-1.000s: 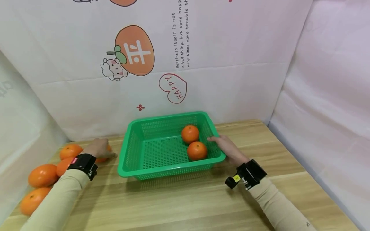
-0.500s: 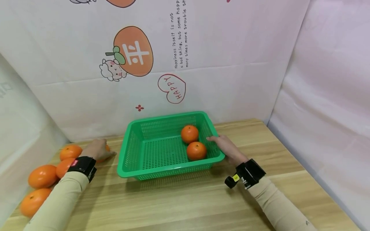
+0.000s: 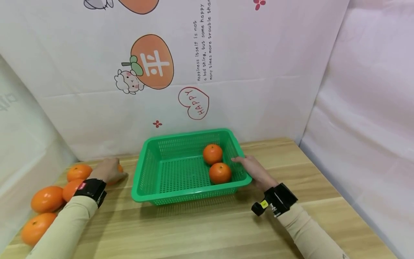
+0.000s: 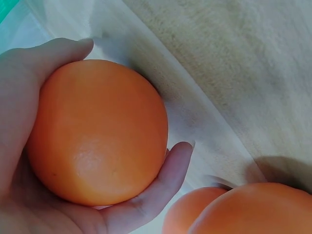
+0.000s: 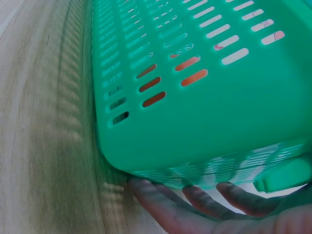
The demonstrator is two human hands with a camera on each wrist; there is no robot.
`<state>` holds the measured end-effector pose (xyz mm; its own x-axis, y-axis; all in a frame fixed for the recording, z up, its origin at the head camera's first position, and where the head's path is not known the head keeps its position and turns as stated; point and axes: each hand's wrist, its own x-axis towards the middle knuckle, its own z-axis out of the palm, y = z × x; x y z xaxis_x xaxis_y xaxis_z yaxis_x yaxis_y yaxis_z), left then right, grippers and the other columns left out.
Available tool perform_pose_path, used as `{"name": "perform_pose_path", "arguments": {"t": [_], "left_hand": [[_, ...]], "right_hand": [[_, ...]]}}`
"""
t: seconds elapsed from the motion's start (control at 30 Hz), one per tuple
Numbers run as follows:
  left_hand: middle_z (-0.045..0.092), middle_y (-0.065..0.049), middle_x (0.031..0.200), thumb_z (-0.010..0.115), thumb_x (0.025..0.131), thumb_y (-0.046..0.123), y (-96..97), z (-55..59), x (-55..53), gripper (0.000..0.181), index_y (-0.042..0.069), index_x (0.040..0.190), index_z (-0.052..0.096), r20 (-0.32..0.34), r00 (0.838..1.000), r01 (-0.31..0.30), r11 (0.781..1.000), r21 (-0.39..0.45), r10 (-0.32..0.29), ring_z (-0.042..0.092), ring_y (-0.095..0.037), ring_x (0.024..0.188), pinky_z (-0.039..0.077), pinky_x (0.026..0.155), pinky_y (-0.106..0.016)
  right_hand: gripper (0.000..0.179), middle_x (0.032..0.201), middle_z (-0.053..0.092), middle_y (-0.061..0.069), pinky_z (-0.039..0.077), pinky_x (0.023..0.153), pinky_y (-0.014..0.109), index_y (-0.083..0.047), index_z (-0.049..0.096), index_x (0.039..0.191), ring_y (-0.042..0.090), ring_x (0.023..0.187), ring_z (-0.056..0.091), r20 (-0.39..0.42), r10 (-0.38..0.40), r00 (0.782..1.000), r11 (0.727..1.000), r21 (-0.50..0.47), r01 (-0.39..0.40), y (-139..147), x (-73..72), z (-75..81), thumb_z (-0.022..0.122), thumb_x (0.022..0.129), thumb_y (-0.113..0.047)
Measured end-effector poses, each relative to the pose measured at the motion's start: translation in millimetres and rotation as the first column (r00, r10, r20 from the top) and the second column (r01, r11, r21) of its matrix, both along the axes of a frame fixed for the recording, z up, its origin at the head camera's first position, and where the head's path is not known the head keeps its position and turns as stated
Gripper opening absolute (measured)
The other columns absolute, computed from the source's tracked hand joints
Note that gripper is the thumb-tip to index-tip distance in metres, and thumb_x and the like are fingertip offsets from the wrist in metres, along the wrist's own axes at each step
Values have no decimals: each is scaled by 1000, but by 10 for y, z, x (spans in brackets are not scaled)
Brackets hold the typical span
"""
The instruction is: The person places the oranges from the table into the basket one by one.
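Observation:
My left hand (image 3: 107, 170) is at the left of the table with its thumb and fingers curled round an orange (image 4: 100, 134). In the head view that orange is mostly hidden behind the hand. My right hand (image 3: 255, 168) holds the right side of a green plastic basket (image 3: 191, 196), thumb over the rim. In the right wrist view its fingers (image 5: 161, 207) reach against the basket's outer wall. Two oranges lie inside the basket at its right end, a rear orange (image 3: 212, 154) and a front orange (image 3: 220, 173).
Several loose oranges lie by the left wrist, among them a far orange (image 3: 79, 172) and a near orange (image 3: 38, 228). The wooden table (image 3: 194, 230) meets a printed white cloth (image 3: 252, 104) behind the basket. A pale cloth (image 3: 372, 144) hangs at the right.
The left fingers have drawn in slightly round the orange, and the hand has shifted a little left. The right hand keeps its hold on the basket. The head view has tilted slightly.

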<state>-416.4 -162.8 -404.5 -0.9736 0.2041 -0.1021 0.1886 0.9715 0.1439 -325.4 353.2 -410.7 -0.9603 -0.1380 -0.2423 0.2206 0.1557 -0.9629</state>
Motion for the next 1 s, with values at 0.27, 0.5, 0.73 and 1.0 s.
{"name": "perform_pose_path", "arguments": {"t": [0.27, 0.5, 0.73, 1.0], "left_hand": [[57, -17, 86, 72, 89, 26, -14, -37, 10, 39, -7, 105, 57, 7, 1000, -6, 1000, 5, 6, 55, -30, 76, 47, 66, -39], [57, -16, 86, 71, 90, 25, -11, -67, -45, 35, -5, 102, 57, -5, 1000, 14, 1000, 4, -14, 55, -29, 75, 48, 67, -39], [57, -16, 84, 70, 89, 25, -31, -98, -36, 35, -5, 102, 58, -18, 1000, 8, 1000, 7, -8, 55, -28, 74, 46, 64, -38], [56, -17, 85, 70, 90, 27, -22, -76, 7, 36, -4, 103, 57, -27, 1000, -5, 1000, 24, 6, 54, -28, 74, 46, 63, -37]], "right_hand": [[61, 127, 72, 20, 64, 84, 37, 4, 45, 152, 19, 94, 75, 9, -7, 1000, 1000, -10, 7, -25, 15, -34, 52, 106, -36], [62, 131, 71, 24, 64, 82, 36, 5, 44, 153, 20, 94, 76, -4, -9, 1000, 1000, -9, 9, -11, 12, -16, 52, 107, -36], [63, 133, 69, 26, 64, 81, 37, 5, 42, 154, 21, 95, 76, -4, -6, 1000, 1000, -15, 6, -28, 12, -12, 53, 107, -35], [64, 128, 71, 22, 64, 81, 36, 4, 42, 154, 20, 92, 75, -5, -11, 1000, 1000, -15, 11, -9, 32, -14, 53, 106, -37]]}}
